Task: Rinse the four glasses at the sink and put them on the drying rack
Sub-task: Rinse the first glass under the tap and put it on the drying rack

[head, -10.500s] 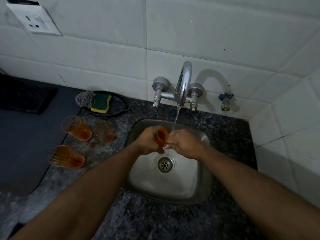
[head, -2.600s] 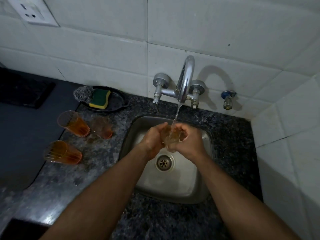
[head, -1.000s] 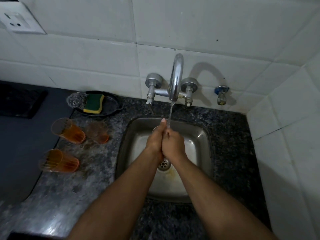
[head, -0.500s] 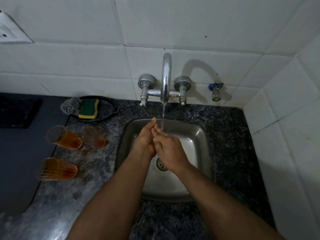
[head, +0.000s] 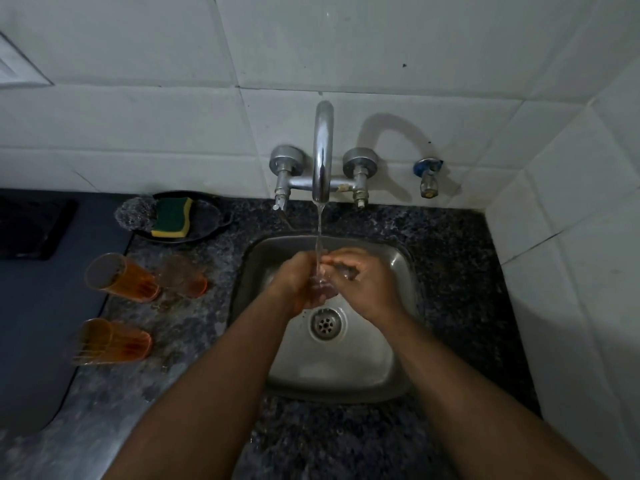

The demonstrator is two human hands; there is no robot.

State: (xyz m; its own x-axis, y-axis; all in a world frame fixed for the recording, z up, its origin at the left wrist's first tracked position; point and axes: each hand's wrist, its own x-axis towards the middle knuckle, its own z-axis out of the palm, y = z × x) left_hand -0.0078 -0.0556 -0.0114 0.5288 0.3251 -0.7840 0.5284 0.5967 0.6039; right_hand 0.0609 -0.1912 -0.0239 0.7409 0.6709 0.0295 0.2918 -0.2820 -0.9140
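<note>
Tap (head: 322, 150) above sink (head: 346, 368) — glasses (head: 117, 277) leftward

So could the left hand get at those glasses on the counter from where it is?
Probably yes, once freed. The left hand now holds a glass under the running tap with the right hand. The three glasses stand on the counter to its left, with nothing between.

3 amber glasses (head: 119, 277) – speckled dark granite counter (head: 446, 258) – green-yellow sponge (head: 172, 217) – white wall tiles (head: 138, 116) – steel-grey sink (head: 346, 368).
</note>
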